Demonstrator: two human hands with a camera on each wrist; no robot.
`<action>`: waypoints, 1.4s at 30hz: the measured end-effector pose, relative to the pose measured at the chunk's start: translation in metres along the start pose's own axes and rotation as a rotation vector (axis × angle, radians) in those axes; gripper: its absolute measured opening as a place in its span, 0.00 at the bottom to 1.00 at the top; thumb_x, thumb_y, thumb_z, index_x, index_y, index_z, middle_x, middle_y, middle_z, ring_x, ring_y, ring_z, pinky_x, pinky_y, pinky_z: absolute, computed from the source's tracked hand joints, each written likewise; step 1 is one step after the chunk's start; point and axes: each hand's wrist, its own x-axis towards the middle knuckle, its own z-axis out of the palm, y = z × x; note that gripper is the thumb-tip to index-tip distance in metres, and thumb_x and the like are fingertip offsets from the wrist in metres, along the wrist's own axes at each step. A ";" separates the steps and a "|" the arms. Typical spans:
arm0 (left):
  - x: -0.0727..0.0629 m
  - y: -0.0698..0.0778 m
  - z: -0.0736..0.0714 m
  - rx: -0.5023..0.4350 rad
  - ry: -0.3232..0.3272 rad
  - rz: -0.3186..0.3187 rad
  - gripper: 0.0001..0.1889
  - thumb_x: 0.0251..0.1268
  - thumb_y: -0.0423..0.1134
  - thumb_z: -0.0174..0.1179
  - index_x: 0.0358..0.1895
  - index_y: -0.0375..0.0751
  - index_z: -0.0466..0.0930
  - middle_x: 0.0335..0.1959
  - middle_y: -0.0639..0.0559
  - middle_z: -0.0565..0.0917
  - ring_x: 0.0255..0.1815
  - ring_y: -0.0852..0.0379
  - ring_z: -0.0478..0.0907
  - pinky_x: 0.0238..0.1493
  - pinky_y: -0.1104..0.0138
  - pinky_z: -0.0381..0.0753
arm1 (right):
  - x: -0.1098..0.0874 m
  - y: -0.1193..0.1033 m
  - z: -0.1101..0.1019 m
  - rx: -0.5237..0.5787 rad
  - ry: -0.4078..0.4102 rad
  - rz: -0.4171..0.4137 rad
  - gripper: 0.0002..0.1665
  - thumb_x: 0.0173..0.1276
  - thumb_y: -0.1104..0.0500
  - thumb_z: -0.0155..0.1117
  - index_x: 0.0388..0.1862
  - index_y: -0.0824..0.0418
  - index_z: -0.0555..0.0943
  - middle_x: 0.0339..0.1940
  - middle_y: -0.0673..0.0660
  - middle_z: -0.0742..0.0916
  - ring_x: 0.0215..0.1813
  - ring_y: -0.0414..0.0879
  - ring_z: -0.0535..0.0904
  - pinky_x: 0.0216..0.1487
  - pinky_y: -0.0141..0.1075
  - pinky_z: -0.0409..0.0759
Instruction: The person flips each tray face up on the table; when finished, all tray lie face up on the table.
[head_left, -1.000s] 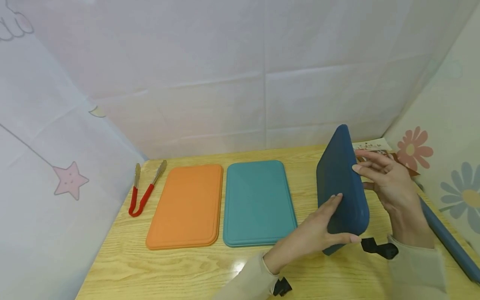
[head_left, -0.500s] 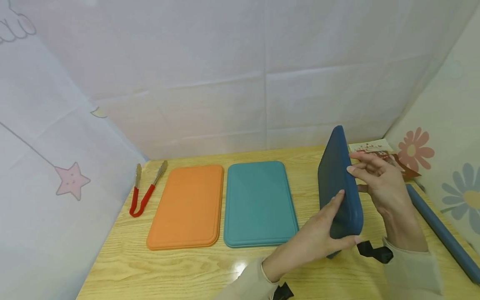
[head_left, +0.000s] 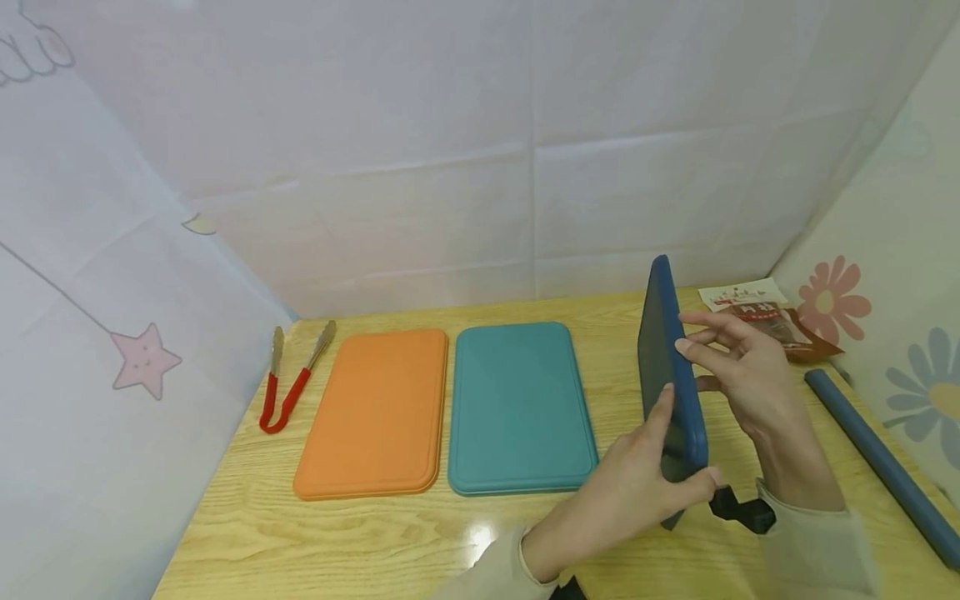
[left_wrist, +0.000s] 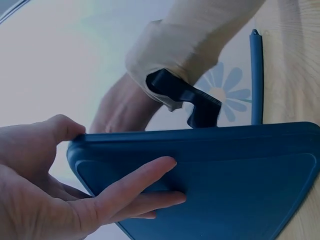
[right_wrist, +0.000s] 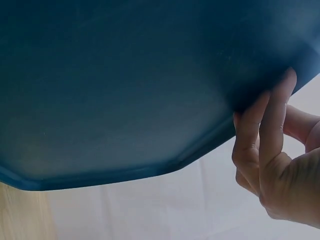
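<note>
Blue tray (head_left: pixel 660 350) tilts nearly upright, right of the teal tray (head_left: pixel 521 408), pinched by the left hand (head_left: pixel 633 479) and right hand (head_left: pixel 738 371); slackening fingertips, I judge, could drop it onto the table (head_left: pixel 360 542).

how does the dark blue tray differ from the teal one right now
The dark blue tray is tipped up steeply, nearly on edge, while the teal tray lies flat on the table. The left hand and right hand both hold the dark blue tray; neither holds the teal tray. The dark blue tray is visibly darker than the teal tray. Both have rounded corners.
</note>
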 end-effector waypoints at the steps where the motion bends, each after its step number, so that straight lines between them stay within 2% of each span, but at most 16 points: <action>1: -0.001 0.001 -0.001 -0.012 0.004 -0.003 0.46 0.65 0.60 0.56 0.78 0.52 0.40 0.63 0.55 0.73 0.52 0.67 0.76 0.44 0.75 0.77 | 0.000 0.000 0.001 -0.020 -0.008 -0.001 0.22 0.66 0.62 0.67 0.59 0.60 0.78 0.38 0.52 0.80 0.31 0.40 0.78 0.25 0.33 0.82; 4: -0.004 0.005 -0.002 -0.028 0.012 -0.026 0.45 0.66 0.59 0.55 0.78 0.49 0.42 0.60 0.56 0.75 0.50 0.69 0.75 0.43 0.75 0.77 | 0.002 0.001 0.000 0.022 -0.059 0.000 0.22 0.69 0.61 0.63 0.62 0.59 0.77 0.38 0.52 0.79 0.34 0.41 0.79 0.27 0.35 0.83; 7: -0.006 0.008 -0.004 -0.032 0.013 -0.075 0.44 0.66 0.59 0.55 0.78 0.50 0.42 0.63 0.54 0.72 0.54 0.67 0.75 0.46 0.72 0.78 | 0.008 0.009 -0.005 0.095 -0.143 0.014 0.23 0.73 0.58 0.57 0.65 0.59 0.73 0.41 0.53 0.80 0.38 0.42 0.81 0.30 0.36 0.84; 9: -0.007 0.009 -0.005 -0.041 0.015 -0.104 0.44 0.66 0.59 0.55 0.78 0.51 0.42 0.66 0.53 0.70 0.52 0.66 0.75 0.44 0.71 0.79 | 0.013 0.018 -0.011 0.065 -0.181 0.041 0.25 0.76 0.54 0.53 0.68 0.60 0.69 0.43 0.53 0.80 0.40 0.41 0.82 0.34 0.37 0.84; 10: -0.007 0.009 -0.005 -0.051 0.018 -0.115 0.44 0.67 0.58 0.55 0.78 0.51 0.42 0.62 0.54 0.73 0.47 0.67 0.78 0.39 0.71 0.79 | 0.016 0.023 -0.014 0.012 -0.196 0.058 0.27 0.77 0.52 0.51 0.70 0.60 0.67 0.45 0.54 0.80 0.41 0.41 0.82 0.35 0.37 0.84; 12: -0.007 0.009 -0.007 -0.069 0.033 -0.125 0.43 0.67 0.54 0.55 0.78 0.51 0.42 0.47 0.56 0.81 0.30 0.69 0.78 0.25 0.72 0.77 | 0.022 0.037 -0.019 -0.122 -0.232 0.108 0.31 0.77 0.47 0.48 0.73 0.62 0.62 0.50 0.58 0.78 0.44 0.42 0.82 0.41 0.39 0.84; 15: -0.007 0.007 -0.008 -0.098 0.066 -0.127 0.42 0.66 0.48 0.57 0.78 0.51 0.42 0.21 0.59 0.74 0.08 0.67 0.62 0.08 0.73 0.63 | 0.030 0.059 -0.025 -0.278 -0.319 0.212 0.36 0.78 0.45 0.45 0.76 0.65 0.56 0.59 0.68 0.76 0.53 0.51 0.81 0.47 0.45 0.83; 16: -0.007 0.007 -0.008 -0.092 0.080 -0.122 0.42 0.66 0.46 0.57 0.78 0.50 0.42 0.17 0.59 0.68 0.05 0.66 0.58 0.06 0.74 0.59 | 0.032 0.066 -0.026 -0.301 -0.360 0.246 0.38 0.78 0.45 0.45 0.76 0.66 0.54 0.61 0.71 0.74 0.55 0.55 0.79 0.49 0.48 0.82; 19: -0.005 0.004 -0.011 -0.080 0.110 -0.116 0.42 0.66 0.42 0.56 0.78 0.49 0.42 0.16 0.60 0.69 0.03 0.67 0.55 0.05 0.76 0.56 | 0.033 0.080 -0.026 -0.351 -0.463 0.321 0.41 0.77 0.43 0.46 0.77 0.66 0.51 0.68 0.74 0.68 0.64 0.67 0.71 0.50 0.53 0.80; 23: 0.000 -0.002 -0.018 -0.088 0.155 -0.128 0.39 0.67 0.42 0.56 0.78 0.46 0.47 0.09 0.60 0.68 0.02 0.65 0.53 0.05 0.76 0.55 | 0.033 0.083 -0.023 -0.408 -0.521 0.327 0.44 0.75 0.40 0.49 0.77 0.65 0.51 0.72 0.74 0.61 0.68 0.72 0.62 0.49 0.56 0.80; 25: 0.003 -0.004 -0.022 -0.105 0.176 -0.146 0.36 0.68 0.43 0.55 0.77 0.46 0.51 0.15 0.57 0.78 0.01 0.65 0.56 0.05 0.75 0.56 | 0.033 0.082 -0.022 -0.423 -0.535 0.323 0.44 0.75 0.40 0.49 0.77 0.65 0.51 0.73 0.74 0.58 0.68 0.73 0.61 0.47 0.57 0.80; 27: 0.006 -0.007 -0.026 -0.147 0.190 -0.161 0.35 0.69 0.44 0.55 0.76 0.46 0.54 0.29 0.54 0.85 0.04 0.67 0.64 0.07 0.74 0.64 | 0.034 0.082 -0.021 -0.423 -0.546 0.328 0.44 0.75 0.41 0.49 0.77 0.65 0.51 0.74 0.74 0.57 0.68 0.74 0.60 0.46 0.57 0.80; 30: 0.011 -0.014 -0.028 -0.210 0.185 -0.171 0.34 0.70 0.43 0.55 0.76 0.44 0.53 0.53 0.46 0.81 0.11 0.65 0.76 0.15 0.72 0.76 | 0.034 0.082 -0.020 -0.411 -0.554 0.352 0.44 0.75 0.42 0.50 0.77 0.67 0.50 0.74 0.75 0.54 0.69 0.75 0.57 0.45 0.58 0.80; 32: 0.015 -0.020 -0.029 -0.248 0.177 -0.173 0.35 0.70 0.42 0.55 0.76 0.43 0.51 0.53 0.45 0.81 0.15 0.62 0.80 0.22 0.71 0.80 | 0.034 0.082 -0.020 -0.406 -0.554 0.373 0.45 0.75 0.42 0.50 0.77 0.67 0.49 0.74 0.76 0.52 0.70 0.76 0.53 0.45 0.58 0.81; 35: 0.021 -0.029 -0.030 -0.273 0.176 -0.172 0.36 0.70 0.40 0.56 0.76 0.40 0.49 0.54 0.45 0.81 0.19 0.60 0.82 0.24 0.71 0.80 | 0.035 0.083 -0.019 -0.412 -0.555 0.390 0.45 0.75 0.42 0.50 0.77 0.68 0.49 0.74 0.76 0.51 0.70 0.77 0.50 0.44 0.57 0.81; 42: 0.028 -0.046 -0.038 -0.281 0.190 -0.155 0.36 0.69 0.36 0.55 0.76 0.37 0.50 0.57 0.39 0.79 0.26 0.59 0.84 0.28 0.71 0.81 | 0.037 0.087 -0.019 -0.446 -0.572 0.412 0.47 0.75 0.41 0.50 0.77 0.70 0.48 0.74 0.78 0.50 0.69 0.79 0.51 0.45 0.57 0.81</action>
